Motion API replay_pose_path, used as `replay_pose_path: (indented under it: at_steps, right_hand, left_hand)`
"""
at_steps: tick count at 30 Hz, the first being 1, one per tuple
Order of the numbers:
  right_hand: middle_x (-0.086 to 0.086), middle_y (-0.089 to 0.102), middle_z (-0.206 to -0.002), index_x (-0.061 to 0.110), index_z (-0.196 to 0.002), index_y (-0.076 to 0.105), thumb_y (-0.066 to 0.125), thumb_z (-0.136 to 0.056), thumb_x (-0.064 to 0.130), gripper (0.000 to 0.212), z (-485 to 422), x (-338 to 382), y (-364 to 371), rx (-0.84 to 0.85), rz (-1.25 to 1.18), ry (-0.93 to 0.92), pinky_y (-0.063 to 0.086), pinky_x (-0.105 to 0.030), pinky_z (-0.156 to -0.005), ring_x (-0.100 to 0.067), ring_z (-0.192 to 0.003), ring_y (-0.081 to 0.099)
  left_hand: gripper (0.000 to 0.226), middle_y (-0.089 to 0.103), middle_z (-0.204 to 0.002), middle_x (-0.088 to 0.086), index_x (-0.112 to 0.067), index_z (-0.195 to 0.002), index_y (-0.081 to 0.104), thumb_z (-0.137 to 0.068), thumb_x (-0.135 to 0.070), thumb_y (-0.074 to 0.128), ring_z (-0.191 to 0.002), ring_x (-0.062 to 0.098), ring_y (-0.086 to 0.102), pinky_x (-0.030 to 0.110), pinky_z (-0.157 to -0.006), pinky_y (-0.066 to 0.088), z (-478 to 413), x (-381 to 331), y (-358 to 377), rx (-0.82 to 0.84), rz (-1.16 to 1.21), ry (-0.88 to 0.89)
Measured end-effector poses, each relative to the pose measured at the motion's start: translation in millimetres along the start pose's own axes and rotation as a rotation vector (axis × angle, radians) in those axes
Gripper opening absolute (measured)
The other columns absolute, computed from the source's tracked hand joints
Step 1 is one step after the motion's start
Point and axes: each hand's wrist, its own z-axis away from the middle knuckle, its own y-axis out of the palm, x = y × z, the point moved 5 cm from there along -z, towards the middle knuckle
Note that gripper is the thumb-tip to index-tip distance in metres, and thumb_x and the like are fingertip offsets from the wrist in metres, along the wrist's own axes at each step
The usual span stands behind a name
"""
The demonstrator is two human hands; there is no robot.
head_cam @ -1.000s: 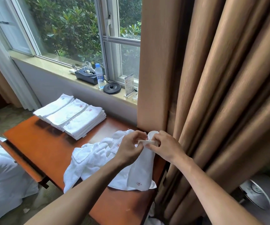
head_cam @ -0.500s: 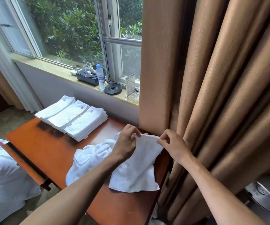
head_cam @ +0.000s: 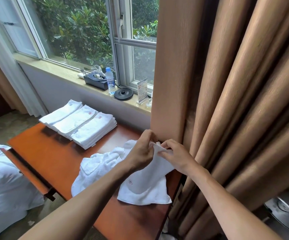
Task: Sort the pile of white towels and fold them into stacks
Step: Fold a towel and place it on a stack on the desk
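Both hands meet above the right end of the orange-brown tabletop (head_cam: 53, 153), close against the tan curtain (head_cam: 227, 101). The left hand (head_cam: 141, 151) has its fingers curled and pinches the upper edge of a white towel (head_cam: 145, 186). The right hand (head_cam: 176, 156), just beside it, pinches the same edge between thumb and fingertips. A small fold of cloth shows between the two hands.

From this grip the towel hangs below the hands and toward the person. Its lower part lies spread on the tabletop near the right edge, and a small red emblem shows on the cloth.

To the left of the held towel, touching it, lies a crumpled pile of white towels (head_cam: 98, 163). Farther back on the tabletop, well apart from the hands, stand folded towel stacks (head_cam: 81, 123) side by side.

On the windowsill (head_cam: 62, 71) behind them are a black box (head_cam: 96, 80), a water bottle (head_cam: 110, 82), a round black base (head_cam: 123, 94) and a card stand (head_cam: 142, 90). A white bed (head_cam: 1, 179) lies at the left.
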Motion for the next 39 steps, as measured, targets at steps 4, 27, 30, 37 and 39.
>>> replay_pose_path:
  at_steps: [4, 27, 30, 37, 39]
  right_hand:
    - [0.012, 0.065, -0.078, 0.021, -0.089, 0.067, 0.075, -0.091, 0.017, 0.009, -3.0, 6.6, -2.5, -0.052, -0.065, -0.037, 0.038, -0.015, -0.064, 0.000, -0.068, 0.050]
    - [0.021, 0.069, -0.081, 0.035, -0.082, 0.067, 0.081, -0.086, 0.024, 0.019, 17.4, -21.8, -22.0, -0.192, -0.138, 0.121, 0.041, -0.008, -0.061, 0.005, -0.073, 0.059]
    - [0.021, 0.069, -0.083, 0.035, -0.083, 0.066, 0.081, -0.086, 0.027, 0.017, 18.6, -29.9, -17.2, -0.204, -0.115, 0.158, 0.042, -0.012, -0.063, 0.004, -0.076, 0.060]
    - [0.016, 0.069, -0.096, 0.025, -0.101, 0.068, 0.081, -0.085, 0.019, 0.021, 19.8, -40.1, 28.6, -0.063, -0.029, 0.165, 0.045, -0.014, -0.080, 0.004, -0.089, 0.062]
    - [0.021, 0.065, -0.102, 0.024, -0.108, 0.069, 0.082, -0.085, 0.021, 0.027, 19.2, -26.5, 47.4, 0.026, 0.046, 0.083, 0.044, -0.011, -0.087, 0.007, -0.098, 0.057]
  left_hand:
    - [0.034, 0.054, -0.114, 0.003, -0.017, -0.120, 0.047, -0.089, -0.009, 0.060, -0.098, 0.014, 0.059, 0.026, -0.082, 0.053, 7.0, 14.7, -4.7, -0.013, 0.074, -0.138]
    - [0.016, 0.068, -0.098, -0.002, -0.018, -0.106, 0.061, -0.096, -0.028, 0.068, -0.095, 0.021, 0.063, 0.044, -0.089, 0.051, 59.0, 66.3, 13.8, 0.325, -0.180, -0.347]
    - [0.012, 0.058, -0.079, -0.009, -0.016, -0.091, 0.059, -0.097, -0.025, 0.063, -0.078, 0.020, 0.058, 0.049, -0.072, 0.056, 67.9, 73.5, 0.3, 0.273, -0.211, -0.414]
    - [0.020, 0.065, -0.080, 0.004, -0.017, -0.086, 0.051, -0.102, -0.028, 0.055, -0.081, 0.030, 0.063, 0.044, -0.072, 0.050, 61.0, 45.0, -16.6, 0.294, -0.412, -0.262]
    - [0.025, 0.065, -0.083, 0.005, -0.023, -0.082, 0.045, -0.103, -0.033, 0.053, -0.079, 0.030, 0.061, 0.040, -0.065, 0.043, 57.0, 34.3, -13.4, 0.335, -0.491, -0.212]
